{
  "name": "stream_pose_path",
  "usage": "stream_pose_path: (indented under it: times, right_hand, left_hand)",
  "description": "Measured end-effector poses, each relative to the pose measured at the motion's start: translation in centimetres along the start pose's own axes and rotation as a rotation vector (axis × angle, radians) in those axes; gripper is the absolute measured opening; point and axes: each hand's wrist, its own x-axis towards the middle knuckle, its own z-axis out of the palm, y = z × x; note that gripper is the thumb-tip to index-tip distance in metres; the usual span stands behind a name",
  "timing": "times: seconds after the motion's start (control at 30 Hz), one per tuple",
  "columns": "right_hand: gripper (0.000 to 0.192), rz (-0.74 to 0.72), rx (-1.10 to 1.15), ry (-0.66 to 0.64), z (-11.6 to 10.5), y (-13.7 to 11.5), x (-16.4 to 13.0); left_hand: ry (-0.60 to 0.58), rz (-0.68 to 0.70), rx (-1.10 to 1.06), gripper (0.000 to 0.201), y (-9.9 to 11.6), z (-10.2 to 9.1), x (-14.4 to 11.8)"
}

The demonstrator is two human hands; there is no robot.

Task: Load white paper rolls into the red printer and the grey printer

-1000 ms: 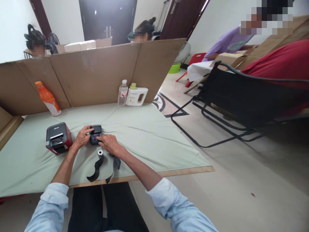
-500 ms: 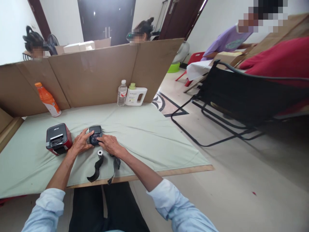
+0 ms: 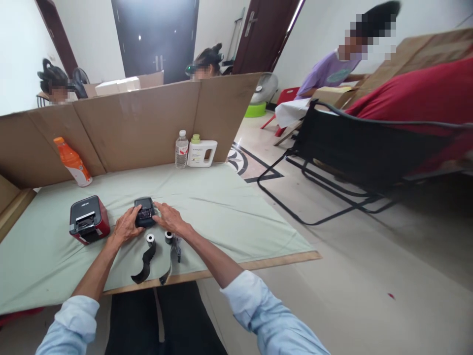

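A small black portable printer (image 3: 145,213) lies on the table between my hands. My left hand (image 3: 127,226) grips its left side, thumb on top near the edge. My right hand (image 3: 169,217) is curled against its right side, fingertips touching the edge. Just in front of it stand two small paper rolls: the left roll (image 3: 150,239) has a dark strip (image 3: 145,266) trailing toward the table edge, and the right roll (image 3: 169,236) has a similar strip and crumpled clear wrap beside it. A larger red and black label printer (image 3: 88,219) stands left of my left hand.
Cardboard panels (image 3: 140,123) wall the far side of the cloth-covered table (image 3: 229,212). Before them stand an orange bottle (image 3: 73,161), a water bottle (image 3: 181,150) and a white jug (image 3: 201,152). A black folding chair (image 3: 354,143) stands right. Other people sit beyond.
My right hand has drawn from the top of the portable printer to its right edge. My left hand stays at its left side. The view has shifted slightly.
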Motion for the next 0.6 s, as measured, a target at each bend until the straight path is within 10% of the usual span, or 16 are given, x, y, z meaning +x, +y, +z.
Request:
stream_pose_path:
  times: [0.27, 0.6]
  right_hand:
    - [0.053, -0.027, 0.206, 0.052, 0.9, 0.7, 1.1]
    - [0.054, 0.167, 0.180, 0.263, -3.0, 7.5, -1.1]
  left_hand:
    - [0.014, 0.081, -0.036, 0.088, 0.0, 0.3, 1.7]
    - [-0.089, 0.243, -0.097, 0.096, 7.8, 2.4, 8.8]
